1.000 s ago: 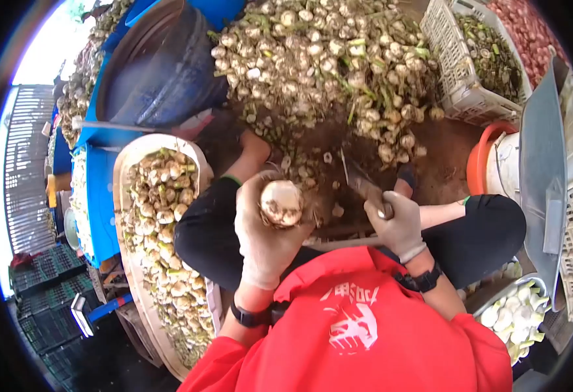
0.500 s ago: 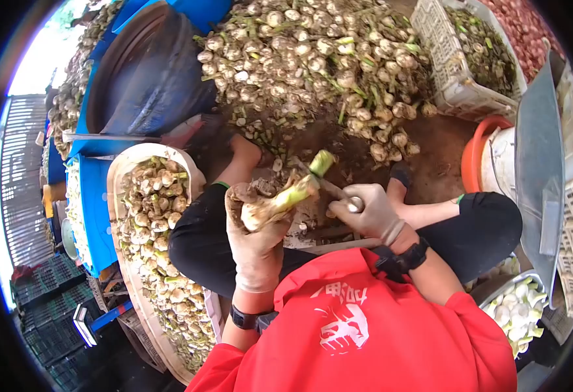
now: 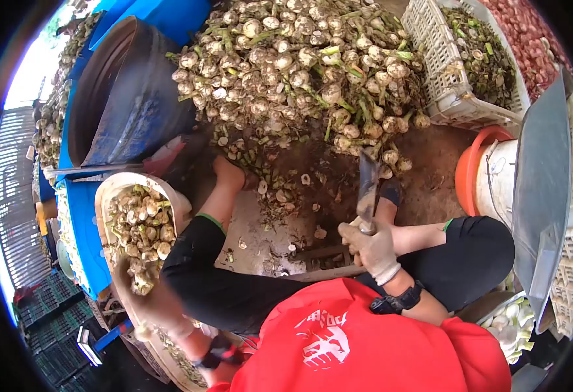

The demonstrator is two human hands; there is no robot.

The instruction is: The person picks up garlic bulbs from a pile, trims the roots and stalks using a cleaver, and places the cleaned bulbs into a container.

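Swung out and back from the front of the body, the left hand (image 3: pixel 152 300) is now over the pale tub (image 3: pixel 183 208) beside the left thigh, its glove smeared by motion; whether its fingers are spread or curled, I cannot tell. The right hand (image 3: pixel 370 249), gloved too, is wrapped around the handle of a knife (image 3: pixel 367 186), the arm bent and the fist above the right shin. Its blade, dark with pale smears, points forward toward the heap of garlic bulbs (image 3: pixel 299 59) on the floor. More trimmed bulbs (image 3: pixel 144 225) lie in the tub, cream and brown, soil-stained, some with short green stalks. Half a second ago both hands met in front of the lap, the blade against the green stalk of a bulb held in the left; now the two are well apart, and that space shows bare floor and scraps.
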